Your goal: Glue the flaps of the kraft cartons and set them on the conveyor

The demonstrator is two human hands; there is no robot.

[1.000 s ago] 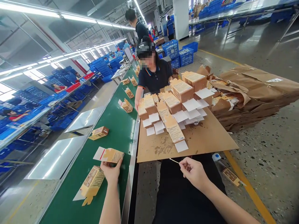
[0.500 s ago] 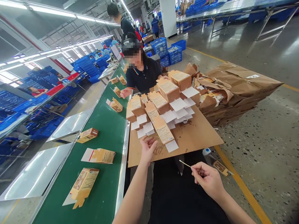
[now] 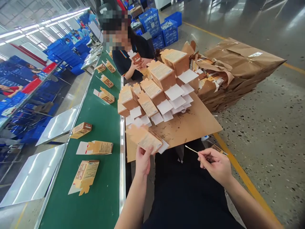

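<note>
My left hand (image 3: 143, 160) grips a tan printed carton (image 3: 148, 140) by its near edge, over the front of the cardboard sheet (image 3: 197, 124). White flaps stick out at the carton's ends, and its far end is blurred. Between the fingertips of my right hand (image 3: 215, 163) is a thin cotton swab (image 3: 191, 149), its white tip pointing left. Just beyond the held carton, a pile of similar cartons (image 3: 152, 89) rests on the sheet with white flaps toward me.
On my left runs a green conveyor belt (image 3: 105, 178) carrying several spaced cartons (image 3: 87, 175). Across the pile, a co-worker (image 3: 135, 47) holds a brown carton (image 3: 137, 58). A large paper-wrapped stack (image 3: 238, 70) stands at right, with blue crates (image 3: 150, 24) behind.
My left hand has taken a carton from the pile's front and drawn it nearer. The co-worker has lifted a carton. The view has tilted down; my right hand still holds the swab.
</note>
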